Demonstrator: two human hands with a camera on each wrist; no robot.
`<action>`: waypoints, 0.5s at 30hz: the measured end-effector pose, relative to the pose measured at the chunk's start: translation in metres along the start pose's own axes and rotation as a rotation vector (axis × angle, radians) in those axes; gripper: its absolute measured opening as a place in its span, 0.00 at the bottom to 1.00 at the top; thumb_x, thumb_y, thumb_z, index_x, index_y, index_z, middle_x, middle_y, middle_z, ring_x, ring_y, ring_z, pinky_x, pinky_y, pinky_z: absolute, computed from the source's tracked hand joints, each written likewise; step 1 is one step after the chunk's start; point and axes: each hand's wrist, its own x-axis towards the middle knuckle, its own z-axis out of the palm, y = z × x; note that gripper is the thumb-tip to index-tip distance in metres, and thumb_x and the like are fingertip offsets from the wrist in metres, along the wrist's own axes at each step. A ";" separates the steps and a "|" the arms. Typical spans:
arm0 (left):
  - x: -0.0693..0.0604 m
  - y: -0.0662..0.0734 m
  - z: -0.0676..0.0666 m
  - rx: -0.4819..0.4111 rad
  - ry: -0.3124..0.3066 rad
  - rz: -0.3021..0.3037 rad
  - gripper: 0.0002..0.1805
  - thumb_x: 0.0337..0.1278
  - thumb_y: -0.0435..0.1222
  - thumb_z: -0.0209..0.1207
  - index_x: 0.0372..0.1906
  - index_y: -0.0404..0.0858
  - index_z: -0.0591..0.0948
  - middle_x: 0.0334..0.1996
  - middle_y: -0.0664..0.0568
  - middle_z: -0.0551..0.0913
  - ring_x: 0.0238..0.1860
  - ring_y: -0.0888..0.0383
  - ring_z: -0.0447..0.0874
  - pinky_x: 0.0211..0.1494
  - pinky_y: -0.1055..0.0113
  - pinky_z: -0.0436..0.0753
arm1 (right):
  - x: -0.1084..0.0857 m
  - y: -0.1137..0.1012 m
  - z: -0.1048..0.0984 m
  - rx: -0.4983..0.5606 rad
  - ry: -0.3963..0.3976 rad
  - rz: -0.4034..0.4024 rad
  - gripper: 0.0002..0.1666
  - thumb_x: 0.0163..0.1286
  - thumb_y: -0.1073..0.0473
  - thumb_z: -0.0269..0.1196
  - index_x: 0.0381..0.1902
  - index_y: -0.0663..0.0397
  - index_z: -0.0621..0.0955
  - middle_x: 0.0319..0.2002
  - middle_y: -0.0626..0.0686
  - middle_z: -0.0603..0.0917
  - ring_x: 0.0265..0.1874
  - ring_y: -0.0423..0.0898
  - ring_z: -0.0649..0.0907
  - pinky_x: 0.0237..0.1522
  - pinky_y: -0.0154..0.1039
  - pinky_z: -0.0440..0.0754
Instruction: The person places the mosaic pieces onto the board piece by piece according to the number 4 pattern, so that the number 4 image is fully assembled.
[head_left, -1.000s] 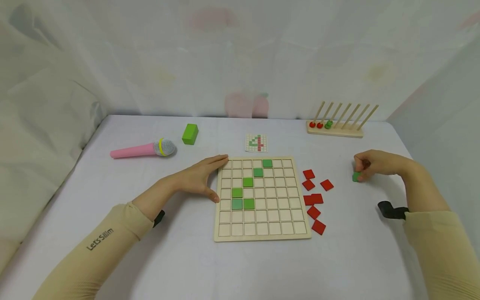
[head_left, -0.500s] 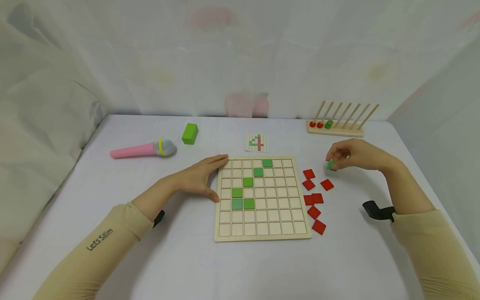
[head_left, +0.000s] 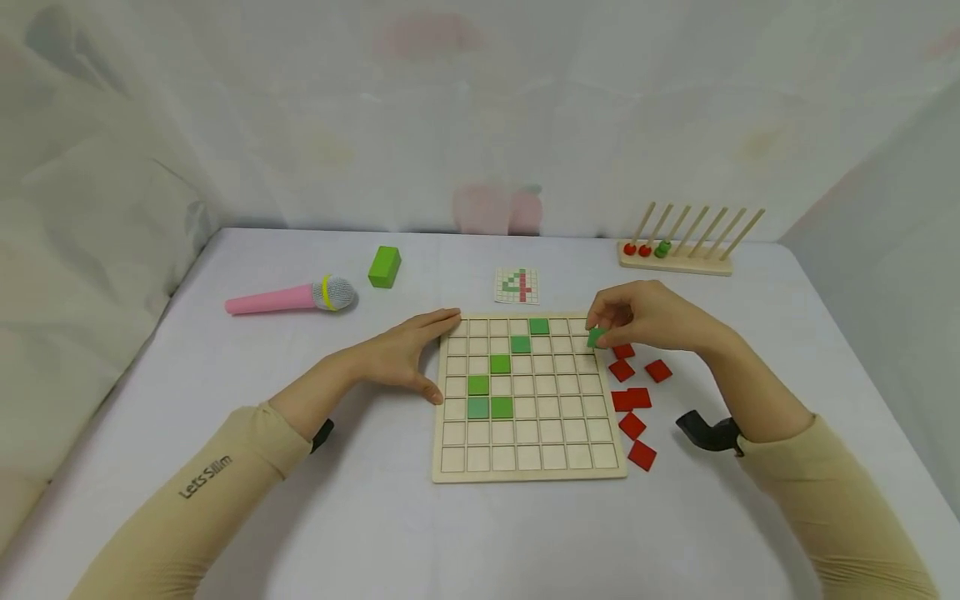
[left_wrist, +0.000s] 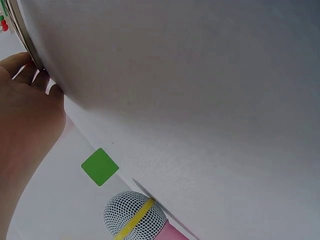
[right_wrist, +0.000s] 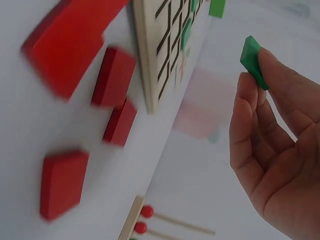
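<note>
Between thumb and fingers, my right hand [head_left: 647, 317] pinches a green tile [head_left: 596, 337] over the upper right corner of the wooden grid board [head_left: 527, 476]. The right wrist view shows the tile [right_wrist: 254, 61] held up by one edge in the right hand [right_wrist: 285, 145]. My left hand [head_left: 395, 354] rests with spread fingers against the board's left edge; in the left wrist view the left hand [left_wrist: 30, 110] touches that edge. Several green tiles [head_left: 500, 364] lie in the grid's squares, in a diagonal with one more beside its lower end. Several red tiles [head_left: 632, 426] lie right of the board.
Behind the board lies a small pattern card [head_left: 517, 286]. A green block [head_left: 385, 267] and a pink microphone [head_left: 291, 298] are at the back left. At the back right stands a wooden peg rack [head_left: 675, 262] with red and green beads.
My right hand has moved left with the green tile, from the right side of the table to over the board's corner. The left hand keeps its place at the board.
</note>
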 end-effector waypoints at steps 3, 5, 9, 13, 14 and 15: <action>0.001 0.000 0.000 0.005 0.000 0.000 0.69 0.32 0.55 0.78 0.79 0.41 0.50 0.82 0.52 0.46 0.82 0.48 0.42 0.82 0.46 0.52 | 0.004 -0.010 0.007 -0.001 -0.014 -0.001 0.07 0.60 0.60 0.72 0.36 0.44 0.85 0.28 0.50 0.82 0.30 0.44 0.78 0.29 0.32 0.76; 0.001 0.000 0.000 0.005 0.000 0.001 0.69 0.32 0.54 0.78 0.79 0.41 0.50 0.82 0.52 0.46 0.82 0.48 0.41 0.82 0.46 0.51 | 0.008 -0.014 0.012 0.000 -0.022 -0.008 0.07 0.59 0.60 0.72 0.36 0.43 0.85 0.28 0.50 0.82 0.32 0.45 0.79 0.30 0.33 0.77; 0.000 0.001 -0.001 0.004 0.001 0.003 0.69 0.32 0.54 0.79 0.79 0.40 0.51 0.82 0.52 0.46 0.82 0.48 0.41 0.82 0.46 0.51 | 0.014 -0.023 0.020 0.001 -0.043 -0.033 0.07 0.60 0.59 0.71 0.36 0.43 0.85 0.29 0.48 0.84 0.34 0.45 0.81 0.36 0.35 0.80; -0.001 0.002 -0.002 0.006 0.001 0.008 0.69 0.32 0.54 0.79 0.79 0.40 0.51 0.81 0.51 0.47 0.82 0.47 0.42 0.82 0.45 0.52 | 0.019 -0.030 0.026 0.011 -0.075 -0.053 0.06 0.62 0.59 0.70 0.37 0.43 0.85 0.29 0.47 0.84 0.33 0.44 0.81 0.39 0.36 0.81; -0.001 0.002 -0.002 0.007 0.003 0.012 0.69 0.32 0.54 0.78 0.79 0.39 0.51 0.81 0.50 0.47 0.82 0.46 0.43 0.82 0.45 0.53 | 0.020 -0.032 0.027 0.016 -0.082 -0.053 0.06 0.62 0.59 0.70 0.37 0.43 0.85 0.29 0.47 0.84 0.33 0.44 0.81 0.39 0.36 0.80; -0.001 0.003 -0.002 0.008 0.004 0.015 0.69 0.31 0.54 0.79 0.79 0.39 0.51 0.81 0.49 0.47 0.82 0.45 0.43 0.81 0.44 0.53 | 0.021 -0.034 0.029 0.022 -0.091 -0.053 0.05 0.62 0.59 0.70 0.37 0.44 0.85 0.28 0.47 0.84 0.32 0.44 0.81 0.38 0.36 0.80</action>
